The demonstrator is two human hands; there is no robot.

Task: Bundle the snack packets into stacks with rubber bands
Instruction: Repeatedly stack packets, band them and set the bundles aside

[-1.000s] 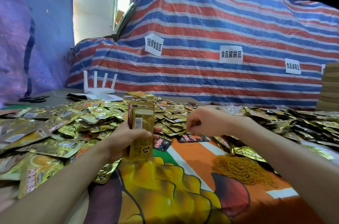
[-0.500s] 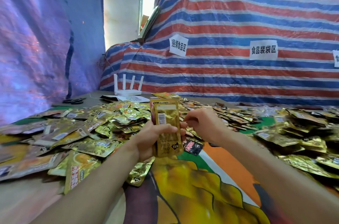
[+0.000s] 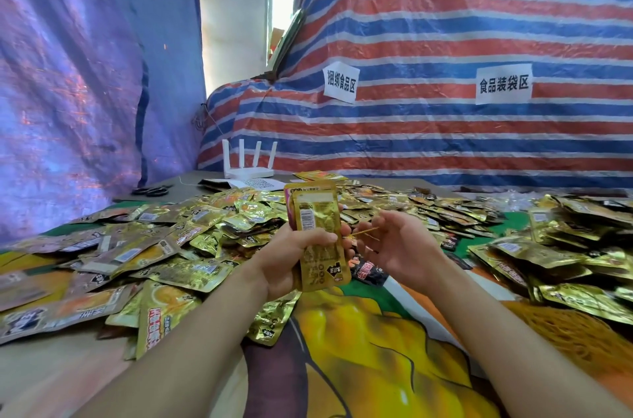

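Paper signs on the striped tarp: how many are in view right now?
2. One paper sign hangs up and right of the white router; the other is further right. More may lie beyond the frame's right edge.

- A striped tarp (image 3: 445,23) with two paper signs (image 3: 340,82) rises beyond the right hand (image 3: 400,249).
- A blue tarp (image 3: 68,75) hangs far left of the left hand (image 3: 286,265).
- Between the tarps, a white wall (image 3: 233,6) and a bright window (image 3: 282,16).
- A router (image 3: 248,167) and scissors (image 3: 150,191) sit on the grey table (image 3: 185,186) beyond the left hand.
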